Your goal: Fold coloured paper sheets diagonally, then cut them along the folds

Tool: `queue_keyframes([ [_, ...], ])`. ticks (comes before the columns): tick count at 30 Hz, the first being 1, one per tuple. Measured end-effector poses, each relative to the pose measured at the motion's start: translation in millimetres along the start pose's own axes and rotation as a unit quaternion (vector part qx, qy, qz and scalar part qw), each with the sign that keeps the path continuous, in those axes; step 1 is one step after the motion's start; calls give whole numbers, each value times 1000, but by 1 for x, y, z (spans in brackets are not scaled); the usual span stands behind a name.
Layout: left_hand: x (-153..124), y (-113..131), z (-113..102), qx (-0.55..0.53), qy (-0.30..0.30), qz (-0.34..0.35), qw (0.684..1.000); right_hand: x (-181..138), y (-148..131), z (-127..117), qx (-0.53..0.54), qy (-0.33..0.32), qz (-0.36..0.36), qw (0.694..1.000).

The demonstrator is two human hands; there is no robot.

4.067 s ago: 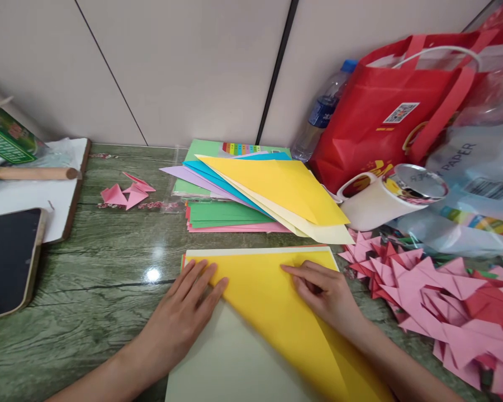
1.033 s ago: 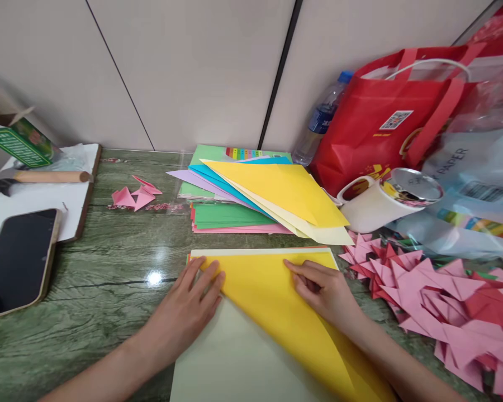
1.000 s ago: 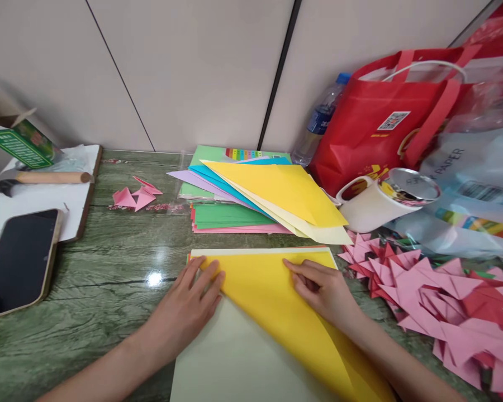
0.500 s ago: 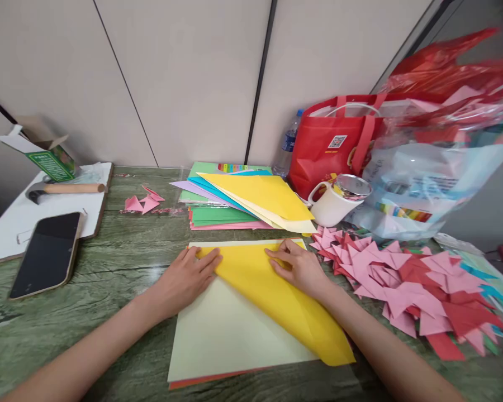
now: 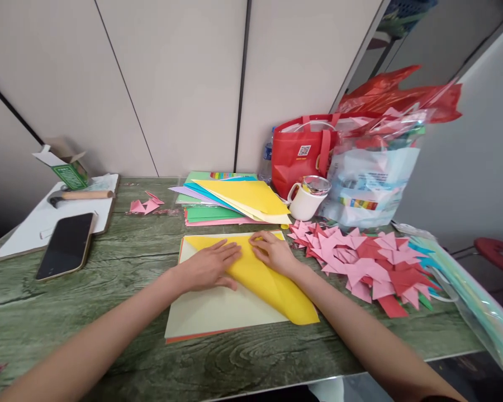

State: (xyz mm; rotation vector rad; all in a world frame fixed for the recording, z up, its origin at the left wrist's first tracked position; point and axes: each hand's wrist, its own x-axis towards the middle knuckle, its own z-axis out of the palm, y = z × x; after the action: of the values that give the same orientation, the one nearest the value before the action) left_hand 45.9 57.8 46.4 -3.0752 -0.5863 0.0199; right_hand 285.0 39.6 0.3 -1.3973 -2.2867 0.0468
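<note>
A yellow sheet of paper lies folded diagonally over a cream sheet on the green wood-grain table. My left hand lies flat on the yellow sheet's folded edge, fingers stretched out. My right hand presses on the sheet's far right part, fingers bent down onto the paper. An orange sheet edge shows under the cream one.
A fanned stack of coloured paper sits behind. Folded pink and red triangles pile at the right, few pink ones at back left. A white mug, red bag, plastic bags, phone, clipboard with hammer.
The camera has pulled back and up, showing more table. My left hand slid right along the fold, closer to my right hand, which stays on the yellow sheet.
</note>
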Motion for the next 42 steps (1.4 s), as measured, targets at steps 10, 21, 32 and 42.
queue_keyframes([
  [10, 3, 20, 5, -38, -54, 38, 997, 0, 1, 3, 4, 11, 0, 1000],
  [21, -7, 59, 11, -84, -47, 55, 994, 0, -1, 2, -5, -4, 18, 1000],
  [32, -3, 95, 9, -114, -68, 66, 989, 1, -21, 1, -46, 0, 87, 995],
  [42, -13, 87, 12, -131, -47, 44, 989, -3, -25, 7, -59, 22, 97, 993],
])
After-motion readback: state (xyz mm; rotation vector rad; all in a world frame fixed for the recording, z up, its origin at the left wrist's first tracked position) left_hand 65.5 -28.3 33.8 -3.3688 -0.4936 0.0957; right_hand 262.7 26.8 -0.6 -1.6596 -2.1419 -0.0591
